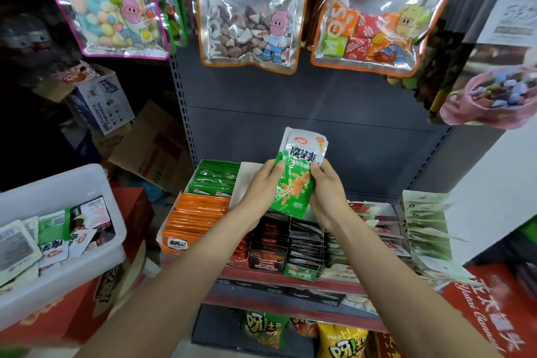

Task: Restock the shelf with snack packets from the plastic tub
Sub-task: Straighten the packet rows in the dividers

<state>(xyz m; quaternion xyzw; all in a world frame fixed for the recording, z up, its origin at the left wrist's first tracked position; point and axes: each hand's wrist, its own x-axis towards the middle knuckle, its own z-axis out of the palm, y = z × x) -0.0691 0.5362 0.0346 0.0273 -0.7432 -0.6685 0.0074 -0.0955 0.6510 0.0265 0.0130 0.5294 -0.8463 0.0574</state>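
Both hands hold a small stack of green-and-white packets [299,174] upright between them, above the shelf [290,273]. The left hand [263,186] grips the stack's left edge, thumb on the front face, fingers curled behind. The right hand [327,189] grips the right edge the same way, thumb tip on the front near the top of the green part.

Just left of the left hand sit rows of green packs [216,180] and, nearer, orange packs [194,215], standing in an open carton. Below the hands are dark packs [290,241] in display boxes; right of the right hand, pale packs [427,221] lean in a row.

Far to the left of the left forearm stands the tub [58,183], white plastic, holding more mixed packets [58,232]. Above the hands hang candy bags [250,9].
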